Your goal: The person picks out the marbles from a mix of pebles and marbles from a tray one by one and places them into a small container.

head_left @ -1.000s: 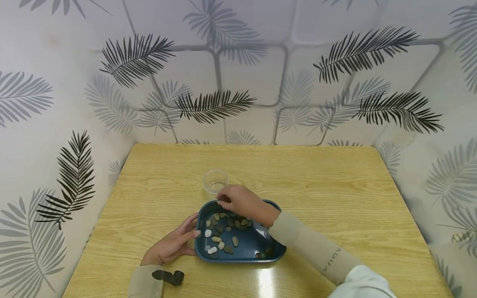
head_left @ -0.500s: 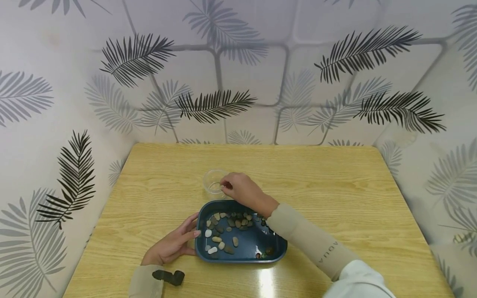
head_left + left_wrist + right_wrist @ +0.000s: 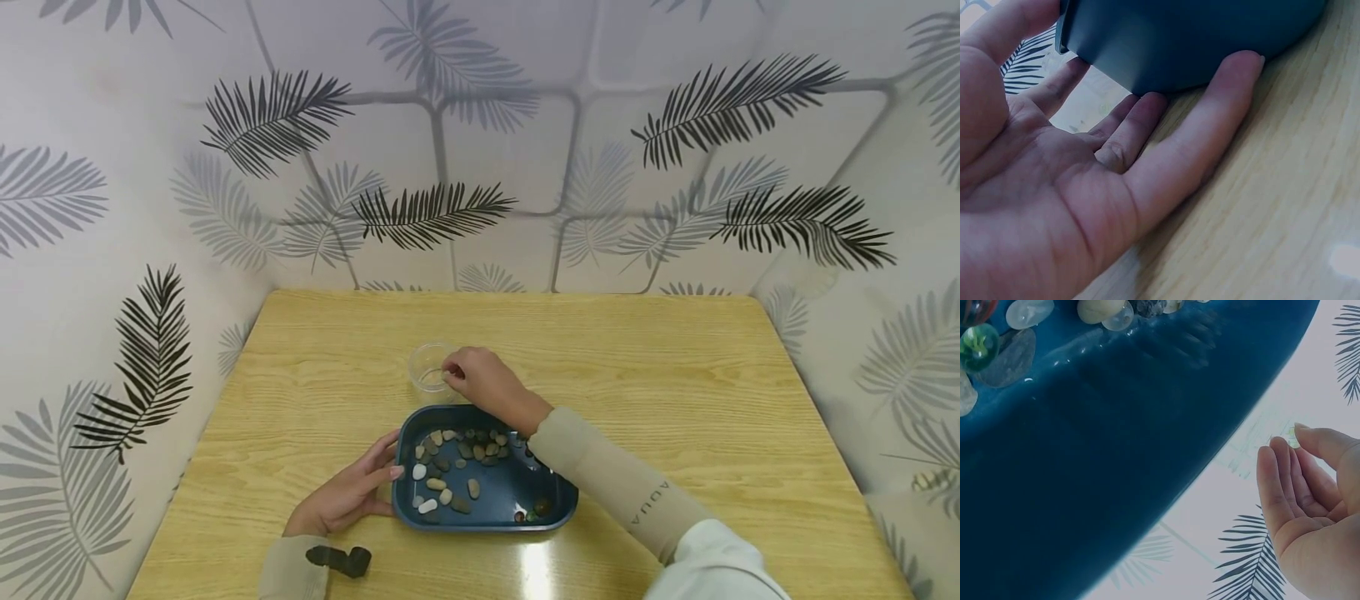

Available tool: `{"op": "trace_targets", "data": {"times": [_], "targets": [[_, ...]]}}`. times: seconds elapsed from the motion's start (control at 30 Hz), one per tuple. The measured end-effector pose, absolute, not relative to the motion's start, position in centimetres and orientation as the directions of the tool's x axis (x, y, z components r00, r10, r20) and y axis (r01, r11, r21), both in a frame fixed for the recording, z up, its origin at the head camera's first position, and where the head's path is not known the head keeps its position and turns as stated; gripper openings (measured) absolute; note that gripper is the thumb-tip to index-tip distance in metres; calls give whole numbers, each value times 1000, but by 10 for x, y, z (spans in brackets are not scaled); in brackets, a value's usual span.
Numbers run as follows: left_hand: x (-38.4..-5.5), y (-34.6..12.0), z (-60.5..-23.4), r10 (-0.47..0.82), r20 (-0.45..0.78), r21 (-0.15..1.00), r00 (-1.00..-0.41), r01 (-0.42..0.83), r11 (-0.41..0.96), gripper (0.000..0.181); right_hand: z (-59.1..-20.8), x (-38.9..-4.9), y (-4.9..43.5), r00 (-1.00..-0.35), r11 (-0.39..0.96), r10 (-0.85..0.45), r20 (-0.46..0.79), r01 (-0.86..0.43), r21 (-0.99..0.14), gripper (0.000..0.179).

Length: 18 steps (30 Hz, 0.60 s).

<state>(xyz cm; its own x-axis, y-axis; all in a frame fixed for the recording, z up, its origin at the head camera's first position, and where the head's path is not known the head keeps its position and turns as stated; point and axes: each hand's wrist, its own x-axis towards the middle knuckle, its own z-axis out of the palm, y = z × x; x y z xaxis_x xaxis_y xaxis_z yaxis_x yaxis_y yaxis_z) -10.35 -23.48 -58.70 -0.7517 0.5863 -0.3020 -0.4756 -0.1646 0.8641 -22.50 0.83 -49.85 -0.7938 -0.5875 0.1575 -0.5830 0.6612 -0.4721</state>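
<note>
My left hand [image 3: 348, 498] holds the left side of a dark blue tray [image 3: 501, 504], thumb at the rim and fingers along the outer wall, as the left wrist view shows. Pebbles [image 3: 480, 452] and a few glass marbles [image 3: 532, 514] lie in it. Over the right rim of a clear round cup [image 3: 429, 385], behind the tray, is my right hand [image 3: 483, 382]. Its thumb and fingertips pinch a small clear marble [image 3: 1293, 435] with a yellow-green tint, mostly hidden by the fingers. In the right wrist view, a green marble [image 3: 979, 348] lies among stones in the tray.
A wooden table [image 3: 675, 375] carries the tray and cup. Behind and beside it rise walls [image 3: 510, 150] with a leaf pattern. My right forearm [image 3: 611, 475] crosses above the tray's right end. A black wrist strap piece [image 3: 341, 560] sits on the left sleeve.
My right hand has moved from the tray's far rim back to the cup, staying there over the last half second. The left hand and tray keep their place.
</note>
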Motion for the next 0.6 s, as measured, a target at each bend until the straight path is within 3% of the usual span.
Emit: {"op": "trace_targets", "data": {"times": [0.6], "targets": [[-104,-235,-591,559,-330,861,-761,-485,-152,58,-494,-227,20,-831,684,-535,152,-532,-499,18]]}}
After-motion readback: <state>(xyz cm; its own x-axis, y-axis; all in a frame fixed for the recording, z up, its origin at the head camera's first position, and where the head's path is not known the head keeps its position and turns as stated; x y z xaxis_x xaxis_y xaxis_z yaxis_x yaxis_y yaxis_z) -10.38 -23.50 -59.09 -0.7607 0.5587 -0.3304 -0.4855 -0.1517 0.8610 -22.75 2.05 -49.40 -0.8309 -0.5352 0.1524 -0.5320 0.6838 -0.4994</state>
